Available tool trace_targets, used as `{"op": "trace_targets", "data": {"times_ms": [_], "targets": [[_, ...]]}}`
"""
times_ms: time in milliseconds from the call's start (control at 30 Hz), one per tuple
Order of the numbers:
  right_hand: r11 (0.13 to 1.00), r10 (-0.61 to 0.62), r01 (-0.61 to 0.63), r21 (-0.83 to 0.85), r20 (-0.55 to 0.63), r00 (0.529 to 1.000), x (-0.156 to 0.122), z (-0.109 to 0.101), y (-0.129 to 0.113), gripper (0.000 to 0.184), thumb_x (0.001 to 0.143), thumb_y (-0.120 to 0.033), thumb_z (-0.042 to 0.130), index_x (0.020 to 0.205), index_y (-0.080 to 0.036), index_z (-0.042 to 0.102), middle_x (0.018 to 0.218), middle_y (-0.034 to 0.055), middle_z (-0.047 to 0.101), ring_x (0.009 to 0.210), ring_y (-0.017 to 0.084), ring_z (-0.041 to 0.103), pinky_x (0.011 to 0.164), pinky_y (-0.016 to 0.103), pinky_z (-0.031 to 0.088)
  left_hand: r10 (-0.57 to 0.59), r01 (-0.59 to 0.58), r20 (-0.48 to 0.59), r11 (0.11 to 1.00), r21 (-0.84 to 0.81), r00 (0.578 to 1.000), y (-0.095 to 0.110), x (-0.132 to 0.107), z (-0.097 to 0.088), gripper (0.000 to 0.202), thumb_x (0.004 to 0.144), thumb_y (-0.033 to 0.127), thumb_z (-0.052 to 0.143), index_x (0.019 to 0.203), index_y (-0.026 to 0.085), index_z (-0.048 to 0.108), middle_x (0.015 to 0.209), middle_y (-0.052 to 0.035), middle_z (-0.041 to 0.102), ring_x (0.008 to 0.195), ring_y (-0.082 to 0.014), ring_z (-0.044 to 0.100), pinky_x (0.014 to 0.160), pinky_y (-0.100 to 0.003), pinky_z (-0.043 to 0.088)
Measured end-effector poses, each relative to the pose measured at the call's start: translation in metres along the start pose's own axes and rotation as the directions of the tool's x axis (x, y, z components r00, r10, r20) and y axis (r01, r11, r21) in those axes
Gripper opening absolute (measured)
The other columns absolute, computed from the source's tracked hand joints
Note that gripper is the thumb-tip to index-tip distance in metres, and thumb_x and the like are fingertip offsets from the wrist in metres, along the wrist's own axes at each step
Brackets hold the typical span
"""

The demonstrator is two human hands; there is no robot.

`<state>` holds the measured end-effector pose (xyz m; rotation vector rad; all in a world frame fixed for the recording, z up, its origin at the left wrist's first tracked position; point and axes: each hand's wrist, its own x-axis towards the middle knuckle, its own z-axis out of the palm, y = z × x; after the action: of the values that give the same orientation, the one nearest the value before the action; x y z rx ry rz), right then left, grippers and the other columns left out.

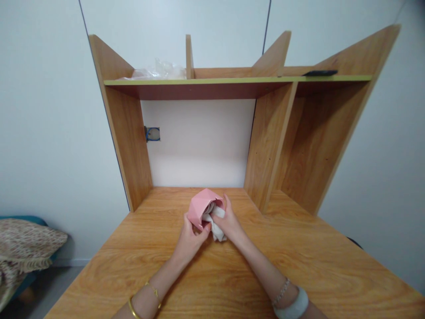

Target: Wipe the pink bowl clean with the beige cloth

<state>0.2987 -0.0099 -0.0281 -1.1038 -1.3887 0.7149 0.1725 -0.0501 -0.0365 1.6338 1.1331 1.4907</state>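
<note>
The pink container [200, 204] has a faceted outer wall of flat, angular panels and 1 wide opening with an uneven rim. It is held tipped over toward the back of the wooden counter [219, 283], its mouth turned to the right and toward the viewer; whether it touches the surface is unclear. The white cloth [218, 233] is crumpled, 1 part bunched in the mouth, the rest spilling out below the rim.
</note>
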Motion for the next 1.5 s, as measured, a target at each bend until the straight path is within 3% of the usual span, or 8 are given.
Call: {"op": "trace_targets", "data": {"times_ms": [267,467,567,833,1000,1200,1367,1500], "targets": [[0.850,0.058,-0.076,-0.521,-0.051,0.997,0.004,-0.030,-0.020,0.086,0.064,-0.026,0.059,0.135,-0.008,0.015,0.076,0.0086,0.065,0.065,0.020,0.061,0.054,0.024,0.042,-0.052,0.033,0.032,0.906,0.422,0.998,0.014,0.000,-0.005,0.038,0.066,0.042,0.059,0.091,0.016,0.045,0.076,-0.0035,0.060,0.067,-0.0170,0.056,0.058,-0.025,0.040],[0.639,-0.101,0.094,-0.763,0.038,0.994,-0.001,-0.035,-0.029,0.076,0.073,-0.030,0.050,0.137,-0.019,0.010,0.058,0.0010,0.062,0.054,0.019,0.059,0.047,0.022,0.032,-0.052,-0.024,0.093,0.738,0.674,0.994,0.026,-0.002,-0.015,0.051,0.069,0.041,0.052,0.112,0.015,0.041,0.090,-0.0103,0.064,0.080,-0.0250,0.060,0.067,-0.031,0.042],[0.601,-0.151,0.160,-0.783,0.085,0.985,-0.004,-0.033,-0.029,0.076,0.074,-0.029,0.049,0.138,-0.022,0.008,0.060,0.0009,0.062,0.055,0.020,0.059,0.050,0.023,0.033,-0.025,-0.064,0.111,0.688,0.723,0.993,0.031,-0.001,-0.020,0.057,0.069,0.042,0.051,0.118,0.015,0.039,0.085,-0.0098,0.065,0.076,-0.0263,0.061,0.067,-0.032,0.042],[0.782,-0.100,0.179,-0.597,0.163,0.982,-0.006,-0.025,-0.012,0.069,0.075,-0.026,0.045,0.136,-0.018,0.015,0.067,0.0027,0.063,0.060,0.018,0.058,0.054,0.023,0.037,0.061,-0.084,0.059,0.794,0.603,0.996,0.021,0.002,-0.028,0.063,0.067,0.044,0.056,0.123,0.019,0.040,0.083,-0.0079,0.065,0.075,-0.0259,0.061,0.069,-0.033,0.042],[0.894,-0.092,0.112,-0.434,0.067,0.993,-0.004,-0.022,-0.006,0.068,0.073,-0.022,0.044,0.135,-0.016,0.016,0.066,0.0015,0.062,0.057,0.017,0.057,0.054,0.024,0.040,0.081,-0.098,0.071,0.952,0.289,0.994,0.010,0.005,-0.026,0.061,0.080,0.042,0.045,0.132,0.018,0.024,0.112,-0.0105,0.054,0.096,-0.0216,0.054,0.079,-0.033,0.042],[0.991,-0.023,0.027,-0.130,0.032,0.999,-0.003,-0.017,-0.004,0.066,0.074,-0.023,0.044,0.134,-0.017,0.017,0.075,0.0017,0.062,0.059,0.015,0.057,0.056,0.025,0.044,0.083,-0.072,0.196,0.996,-0.058,0.977,0.007,0.003,-0.014,0.085,0.071,0.039,0.061,0.133,0.017,0.007,0.129,-0.0148,0.036,0.111,-0.0223,0.044,0.088,-0.033,0.040],[0.998,-0.004,0.003,0.057,0.012,1.000,-0.002,-0.008,0.005,0.059,0.072,-0.027,0.048,0.127,-0.017,0.027,0.087,0.0043,0.063,0.072,0.015,0.060,0.065,0.027,0.048,0.030,0.023,0.186,0.960,-0.280,0.982,0.007,0.006,-0.012,0.101,0.061,0.038,0.070,0.132,0.022,0.000,0.121,-0.0128,0.045,0.103,-0.0205,0.051,0.082,-0.032,0.044],[0.989,-0.020,0.027,0.145,-0.053,0.998,0.002,-0.001,0.016,0.051,0.066,-0.030,0.054,0.114,-0.017,0.040,0.105,0.0088,0.058,0.090,0.017,0.058,0.077,0.030,0.046,0.010,0.007,0.099,0.985,-0.171,0.995,0.006,0.008,-0.013,0.087,0.062,0.038,0.069,0.129,0.021,0.015,0.099,-0.0064,0.057,0.078,-0.0145,0.056,0.063,-0.024,0.045]]}}
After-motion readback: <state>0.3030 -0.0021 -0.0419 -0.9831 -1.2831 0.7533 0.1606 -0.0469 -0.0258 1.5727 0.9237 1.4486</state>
